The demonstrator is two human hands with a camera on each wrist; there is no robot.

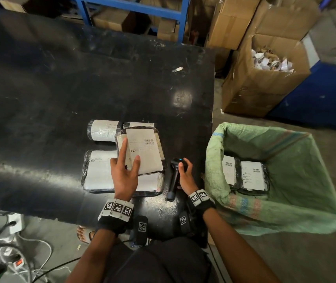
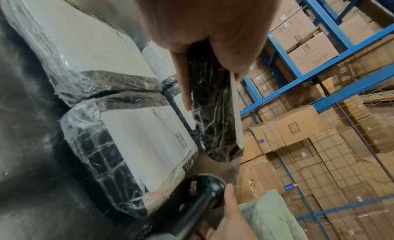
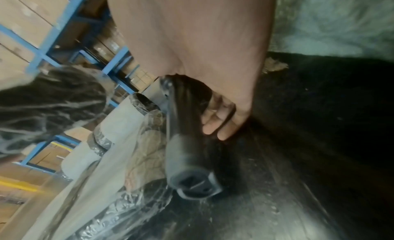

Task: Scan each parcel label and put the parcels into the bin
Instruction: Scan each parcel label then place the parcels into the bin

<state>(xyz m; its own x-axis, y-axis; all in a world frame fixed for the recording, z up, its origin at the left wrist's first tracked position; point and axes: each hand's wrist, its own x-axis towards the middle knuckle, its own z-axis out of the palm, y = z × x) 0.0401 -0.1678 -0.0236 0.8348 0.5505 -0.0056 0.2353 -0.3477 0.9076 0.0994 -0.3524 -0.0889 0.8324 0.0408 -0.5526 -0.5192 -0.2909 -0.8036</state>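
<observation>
Parcel [image 1: 142, 152] wrapped in black film, white label up, is raised at a tilt over the other parcels on the black table [image 1: 61, 82], pinched in the left hand [image 1: 123, 174] with thumb on the label and fingers underneath. Right hand [image 1: 185, 174] is wrapped round the black scanner [image 1: 174, 178], just right of the parcels. 2 labelled parcels [image 1: 244, 174] lie in the green-lined bin [image 1: 285, 160] beside the table.

Left hand [image 2: 213, 33] grips a wrapped parcel [image 2: 215, 119].
</observation>
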